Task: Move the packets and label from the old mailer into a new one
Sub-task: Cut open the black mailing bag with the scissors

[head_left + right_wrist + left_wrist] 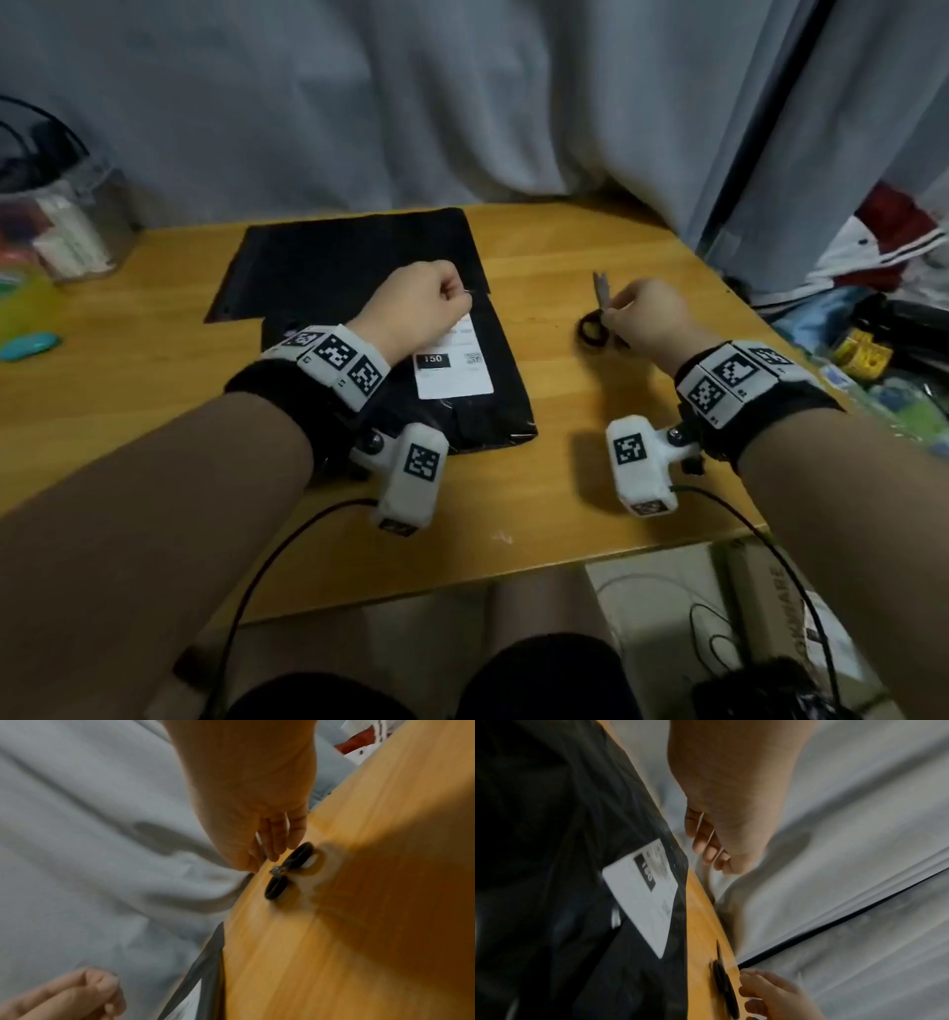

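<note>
Old mailer — black, crinkled, white label — left hand fisted above, apparently empty.

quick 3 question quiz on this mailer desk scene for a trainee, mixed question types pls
1. True or false: the scissors are already cutting the labelled mailer.
2. Multiple choice: the white label sits on A) the flat mailer behind, B) the bulging mailer in front, C) the bare table.
3. Fill in: the right hand is at the ____.

Key: 1 false, they are beside it on the table. 2 B. 3 scissors; the left hand is fisted over the label's top edge.
</note>
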`<control>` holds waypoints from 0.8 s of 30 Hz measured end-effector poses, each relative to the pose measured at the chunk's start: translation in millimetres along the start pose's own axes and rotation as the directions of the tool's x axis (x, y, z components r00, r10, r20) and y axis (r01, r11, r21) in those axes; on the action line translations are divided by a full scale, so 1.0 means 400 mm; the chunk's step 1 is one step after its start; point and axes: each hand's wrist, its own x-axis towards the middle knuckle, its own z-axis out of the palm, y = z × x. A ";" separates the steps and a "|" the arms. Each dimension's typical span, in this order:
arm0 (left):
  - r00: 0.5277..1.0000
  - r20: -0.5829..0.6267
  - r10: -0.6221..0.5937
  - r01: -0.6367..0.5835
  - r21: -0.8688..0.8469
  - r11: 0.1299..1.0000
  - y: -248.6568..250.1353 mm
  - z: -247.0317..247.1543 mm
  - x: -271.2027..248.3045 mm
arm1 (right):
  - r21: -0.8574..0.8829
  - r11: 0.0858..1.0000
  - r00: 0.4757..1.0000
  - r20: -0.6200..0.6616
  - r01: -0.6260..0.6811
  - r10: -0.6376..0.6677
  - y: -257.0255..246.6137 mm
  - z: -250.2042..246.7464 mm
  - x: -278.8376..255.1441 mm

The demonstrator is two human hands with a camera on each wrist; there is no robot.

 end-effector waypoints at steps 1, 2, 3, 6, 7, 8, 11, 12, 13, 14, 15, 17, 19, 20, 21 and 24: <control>1.000 0.024 -0.005 0.005 -0.010 1.000 0.006 0.017 0.003 | 0.025 0.999 0.999 -0.010 -0.037 0.037 0.017 -0.010 -0.001; 1.000 0.027 -0.001 0.001 -0.014 1.000 0.009 0.033 0.011 | 0.051 0.996 0.997 -0.025 -0.073 0.074 0.033 -0.015 0.007; 0.999 0.046 -0.006 0.007 -0.011 1.000 0.014 0.048 0.014 | 0.091 0.991 0.994 -0.026 -0.099 0.102 0.050 -0.017 0.012; 0.996 0.086 -0.012 0.013 -0.012 1.000 0.027 0.083 0.038 | 0.173 0.980 0.993 -0.057 -0.094 0.106 0.061 -0.018 0.024; 0.996 0.086 -0.015 0.015 -0.006 1.000 0.030 0.089 0.051 | 0.171 0.983 0.993 -0.079 -0.072 0.087 0.056 -0.017 0.029; 0.997 0.078 -0.013 0.014 -0.001 1.000 0.033 0.095 0.062 | 0.134 0.989 0.992 -0.101 -0.061 0.075 0.046 -0.015 0.030; 0.996 0.080 -0.040 0.039 0.004 0.999 0.033 0.112 0.091 | -0.130 0.989 0.997 -0.041 -0.067 0.062 0.020 -0.002 0.026; 0.996 0.080 -0.042 0.041 0.009 0.999 0.032 0.116 0.097 | -0.226 0.973 0.999 0.004 -0.044 0.046 0.013 0.004 0.026; 0.995 0.086 -0.046 0.044 0.018 0.999 0.030 0.119 0.100 | -0.302 0.953 0.999 0.048 -0.004 0.020 0.006 0.010 0.026; 0.995 0.090 -0.047 0.044 0.033 0.998 0.027 0.119 0.100 | -0.349 0.936 0.997 0.079 0.031 -0.003 0.000 0.013 0.028; 0.994 0.096 -0.048 0.044 0.048 0.998 0.020 0.118 0.099 | -0.369 0.928 0.995 0.100 0.053 -0.017 -0.008 0.015 0.029; 0.994 0.097 -0.056 0.049 0.079 0.996 -0.003 0.109 0.096 | -0.320 0.946 0.994 0.113 0.050 -0.014 -0.021 0.020 0.036; 0.994 0.077 -0.083 0.073 0.124 0.990 -0.035 0.088 0.095 | -0.162 0.986 0.996 0.090 0.042 -0.028 -0.029 0.033 0.040; 0.993 0.066 -0.102 0.091 0.149 0.985 -0.052 0.073 0.097 | -0.058 0.997 0.996 0.079 0.047 -0.042 -0.033 0.041 0.039; 0.989 0.066 -0.130 0.117 0.171 0.978 -0.066 0.055 0.099 | 0.036 0.998 0.996 0.070 0.061 -0.063 -0.040 0.051 0.037; 0.960 0.125 -0.250 0.202 0.309 0.929 -0.104 -0.005 0.105 | 0.202 0.975 0.991 0.076 0.090 -0.107 -0.071 0.078 0.026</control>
